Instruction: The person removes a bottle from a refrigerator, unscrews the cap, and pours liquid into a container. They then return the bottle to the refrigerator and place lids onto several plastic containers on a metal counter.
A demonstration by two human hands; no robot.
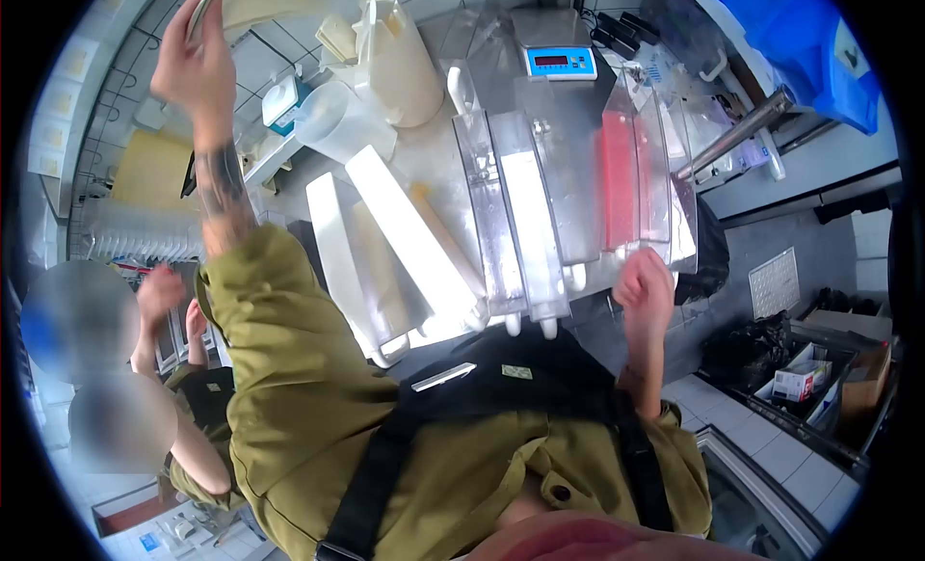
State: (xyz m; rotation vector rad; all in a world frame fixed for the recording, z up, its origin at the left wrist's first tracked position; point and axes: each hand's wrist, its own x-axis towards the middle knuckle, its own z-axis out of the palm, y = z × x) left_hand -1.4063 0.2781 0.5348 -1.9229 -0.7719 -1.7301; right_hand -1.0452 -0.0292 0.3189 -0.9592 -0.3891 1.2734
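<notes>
My left hand [198, 74] is raised at the upper left, its fingers closed on the edge of a pale flat object [255, 4] that is cut off by the frame. My right hand [644, 283] is curled at the near end of a clear container with red contents [621, 180]; what its fingers hold, if anything, is hidden. Between the hands, long narrow clear bins [491, 214] and white-topped bins [414, 233] lie side by side on a metal table [434, 161]. Behind them stand a beige pitcher [395, 74] and a translucent tub [342, 122].
A blue scale [561, 63] stands at the back of the table. A metal bar [737, 137] and a blue plastic item [819, 50] are at the upper right. Black bags and boxes [800, 373] sit lower right. At the left, another person's hand [159, 293] is raised.
</notes>
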